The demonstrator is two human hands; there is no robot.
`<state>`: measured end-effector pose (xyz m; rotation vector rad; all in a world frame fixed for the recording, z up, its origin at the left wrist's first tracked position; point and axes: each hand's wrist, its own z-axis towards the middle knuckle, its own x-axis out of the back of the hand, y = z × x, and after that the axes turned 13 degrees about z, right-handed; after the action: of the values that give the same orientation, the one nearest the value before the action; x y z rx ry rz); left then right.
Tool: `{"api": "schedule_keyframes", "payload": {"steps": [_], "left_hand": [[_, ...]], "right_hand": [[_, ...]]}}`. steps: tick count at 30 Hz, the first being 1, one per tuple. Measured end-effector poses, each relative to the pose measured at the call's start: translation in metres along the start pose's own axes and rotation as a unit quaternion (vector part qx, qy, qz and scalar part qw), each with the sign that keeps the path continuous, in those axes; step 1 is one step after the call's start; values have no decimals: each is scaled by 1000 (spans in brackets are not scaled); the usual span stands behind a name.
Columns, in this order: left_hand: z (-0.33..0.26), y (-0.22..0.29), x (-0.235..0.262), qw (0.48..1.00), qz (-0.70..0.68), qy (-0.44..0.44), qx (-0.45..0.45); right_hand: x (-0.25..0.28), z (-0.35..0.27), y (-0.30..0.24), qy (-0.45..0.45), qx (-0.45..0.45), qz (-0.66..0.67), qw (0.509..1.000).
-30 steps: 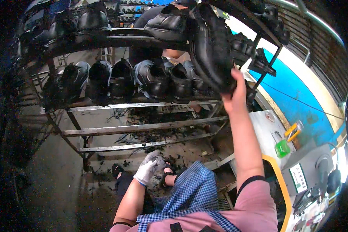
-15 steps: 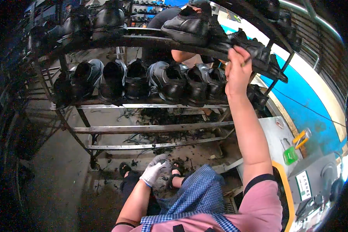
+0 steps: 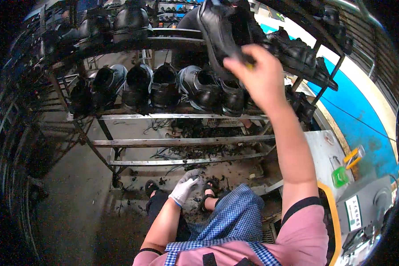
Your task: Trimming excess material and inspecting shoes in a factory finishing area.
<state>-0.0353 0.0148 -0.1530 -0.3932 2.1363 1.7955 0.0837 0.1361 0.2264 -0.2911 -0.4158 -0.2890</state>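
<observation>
In front of the upper rack shelf, a black shoe [image 3: 218,37] is tilted steeply and slightly blurred. My bare right hand [image 3: 259,73] grips its lower end, thumb on the near side and fingers curled behind. A small yellow bit shows by the fingers; what it is I cannot make out. Low down over my lap, my left hand [image 3: 186,186] wears a white glove with grey fingers. Its fingers are loosely apart, and no object shows in them. On the lower shelf stands a row of black shoes [image 3: 166,91] with grey trim.
The metal rack [image 3: 186,142] spans the space ahead, with more black shoes [image 3: 132,20] on its upper shelf. Dark scraps [image 3: 181,153] litter the floor beneath. At right are a pale table [image 3: 321,146], a green container [image 3: 340,176] and a grey machine [image 3: 365,204]. Someone stands behind the rack.
My right hand has moved left and down from the shelf's right part and taken hold of a shoe, which has tipped from lying flat to steep. The left hand has shifted slightly in the picture.
</observation>
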Motion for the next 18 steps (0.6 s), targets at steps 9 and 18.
{"api": "schedule_keyframes", "payload": {"steps": [9, 18], "left_hand": [[-27, 8, -14, 951, -242, -77, -174], [-25, 16, -24, 956, -104, 255, -105]], "right_hand": [[53, -242, -38, -168, 74, 130, 974], [27, -371, -30, -437, -149, 171, 870]]}}
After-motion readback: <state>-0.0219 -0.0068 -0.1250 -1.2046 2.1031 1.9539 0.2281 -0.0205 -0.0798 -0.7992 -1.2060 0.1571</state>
